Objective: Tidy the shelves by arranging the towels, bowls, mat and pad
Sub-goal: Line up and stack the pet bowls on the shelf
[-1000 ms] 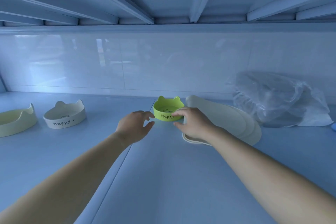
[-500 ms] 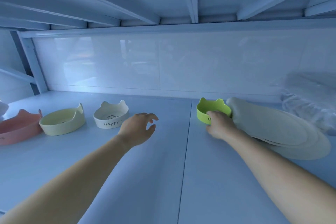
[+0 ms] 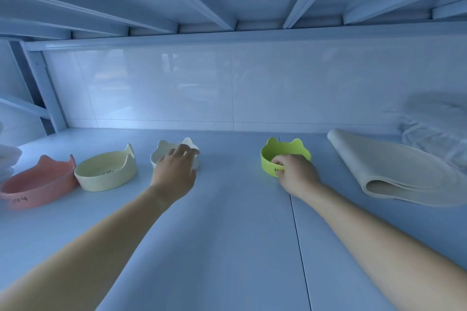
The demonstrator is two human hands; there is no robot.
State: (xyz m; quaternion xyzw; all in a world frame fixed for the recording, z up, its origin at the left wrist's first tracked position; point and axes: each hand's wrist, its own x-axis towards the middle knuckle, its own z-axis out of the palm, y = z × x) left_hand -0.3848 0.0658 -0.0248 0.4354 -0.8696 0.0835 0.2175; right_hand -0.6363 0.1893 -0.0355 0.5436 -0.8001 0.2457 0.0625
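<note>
Small lime-green bowl (image 3: pixel 284 156) with two ear-shaped bumps, black lettering outside.

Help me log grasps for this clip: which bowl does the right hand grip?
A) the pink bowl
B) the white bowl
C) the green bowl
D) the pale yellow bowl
C: the right hand curls its fingers over the near rim of the green bowl, while the left hand hovers with spread fingers over the white bowl.
</note>
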